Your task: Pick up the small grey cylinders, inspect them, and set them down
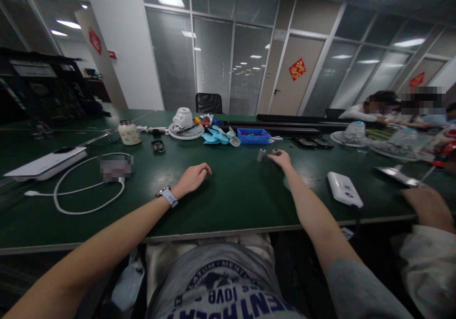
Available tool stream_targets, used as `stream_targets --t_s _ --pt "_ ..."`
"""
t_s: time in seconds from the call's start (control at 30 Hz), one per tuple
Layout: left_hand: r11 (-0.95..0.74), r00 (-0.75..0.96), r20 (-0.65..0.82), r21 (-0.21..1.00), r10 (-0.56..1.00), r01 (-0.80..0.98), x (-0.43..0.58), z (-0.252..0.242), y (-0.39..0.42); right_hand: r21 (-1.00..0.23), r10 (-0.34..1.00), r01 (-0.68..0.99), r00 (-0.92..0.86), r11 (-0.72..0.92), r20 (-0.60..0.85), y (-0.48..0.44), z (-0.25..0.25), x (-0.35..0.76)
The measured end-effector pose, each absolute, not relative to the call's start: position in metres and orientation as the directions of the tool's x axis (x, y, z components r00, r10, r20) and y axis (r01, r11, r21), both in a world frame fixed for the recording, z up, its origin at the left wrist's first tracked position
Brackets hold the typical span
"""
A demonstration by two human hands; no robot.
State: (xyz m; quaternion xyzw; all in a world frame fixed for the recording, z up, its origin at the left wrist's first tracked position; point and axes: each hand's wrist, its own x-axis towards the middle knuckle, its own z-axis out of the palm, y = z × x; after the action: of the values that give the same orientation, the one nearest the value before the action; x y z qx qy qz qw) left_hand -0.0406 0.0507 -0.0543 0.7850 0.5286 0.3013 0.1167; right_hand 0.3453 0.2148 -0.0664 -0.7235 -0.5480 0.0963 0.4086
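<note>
My right hand reaches forward over the green table, its thumb and fingers closed on a small grey metal cylinder, which looks like a small motor. Just left of it a second, similar grey cylinder stands upright on the table, apart from the hand. My left hand rests on the tabletop with its fingers loosely bent and nothing visible in it. Behind the cylinders sits a blue tray with small parts inside. Light-blue fan blades lie to the left of the tray.
A white fan head and grille, a patterned bottle and a looped white cable are on the left. A white power bank lies at right, near a neighbour's arm. Other people sit at the far right.
</note>
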Motion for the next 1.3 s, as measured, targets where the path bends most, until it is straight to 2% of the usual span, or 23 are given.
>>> stream_targets --t_s 0.1,0.57,0.73,0.93,1.07,1.17,1.3 --pt "-0.413 0.260 0.349 0.495 0.900 0.765 -0.040 -0.054 0.051 -0.756 0.872 0.640 0.441 -0.137 0.215 0.224 -0.076 0.352" --pt "-0.422 0.273 0.347 0.494 0.897 0.760 -0.041 -0.053 0.050 -0.784 0.826 0.601 0.515 -0.156 0.230 0.218 -0.075 0.354" --pt "-0.424 0.275 0.346 0.498 0.897 0.756 -0.042 -0.054 0.051 -0.729 0.806 0.674 0.495 -0.122 0.323 0.207 -0.072 0.353" --pt "-0.429 0.276 0.355 0.493 0.893 0.757 -0.042 -0.055 0.051 -0.706 0.658 0.706 0.553 -0.045 0.511 0.189 -0.045 0.334" --pt "-0.432 0.281 0.353 0.491 0.892 0.756 -0.042 -0.056 0.051 -0.651 0.640 0.742 0.425 0.157 0.640 0.170 -0.027 0.295" --pt "-0.435 0.279 0.359 0.495 0.891 0.752 -0.041 -0.057 0.051 -0.564 0.672 0.740 0.209 0.366 0.711 0.148 -0.026 0.254" --pt "-0.446 0.271 0.386 0.499 0.882 0.743 -0.038 -0.054 0.047 -0.463 0.704 0.692 -0.091 0.553 0.705 0.115 -0.037 0.203"
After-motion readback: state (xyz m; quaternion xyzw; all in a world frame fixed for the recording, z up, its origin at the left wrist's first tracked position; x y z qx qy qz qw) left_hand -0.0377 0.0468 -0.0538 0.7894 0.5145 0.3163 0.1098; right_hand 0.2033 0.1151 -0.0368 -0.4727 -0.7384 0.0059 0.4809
